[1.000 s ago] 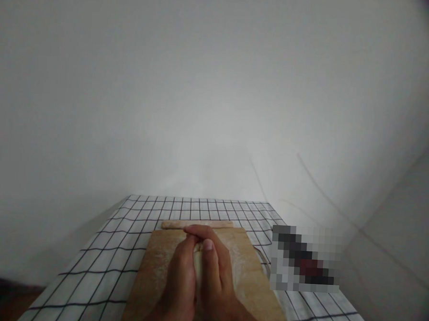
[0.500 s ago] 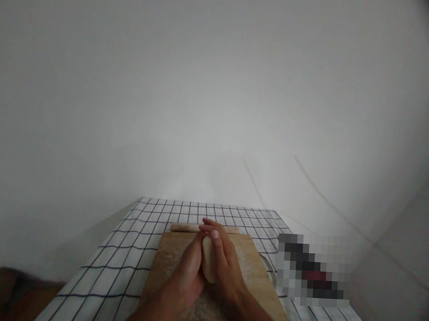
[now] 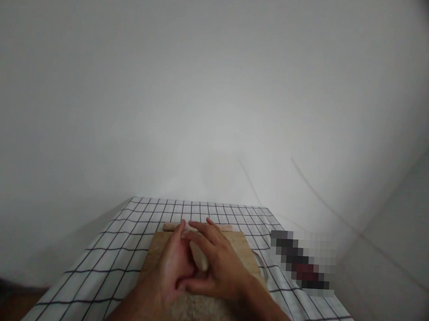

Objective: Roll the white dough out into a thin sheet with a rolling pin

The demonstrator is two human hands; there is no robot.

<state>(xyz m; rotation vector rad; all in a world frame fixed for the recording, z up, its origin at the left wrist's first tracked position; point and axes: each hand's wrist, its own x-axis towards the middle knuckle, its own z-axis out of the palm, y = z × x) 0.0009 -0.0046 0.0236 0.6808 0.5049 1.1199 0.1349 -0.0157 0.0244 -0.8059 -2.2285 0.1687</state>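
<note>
A pale lump of dough [image 3: 199,255] sits between my two hands, above a floured wooden board [image 3: 199,308]. My left hand [image 3: 173,268] is turned on edge, with its palm against the dough's left side. My right hand [image 3: 221,264] curves around the dough from the right, its fingers slightly spread and its thumb reaching toward my left palm. Much of the dough is hidden behind my fingers. Just past the board's far edge lies a rolling pin [image 3: 168,226], partly covered by my fingertips.
A white tablecloth with dark grid lines [image 3: 116,251] covers the table. A blurred-out dark and red object [image 3: 304,268] rests by the right edge. Near the board's right side is a thin, curved strip or cord [image 3: 261,262]. A pale wall [image 3: 217,108] rises behind the table.
My hands have shifted from a tight clasp to a looser cupping around the dough. My right hand has turned over it, thumb now toward me. The view has moved slightly.
</note>
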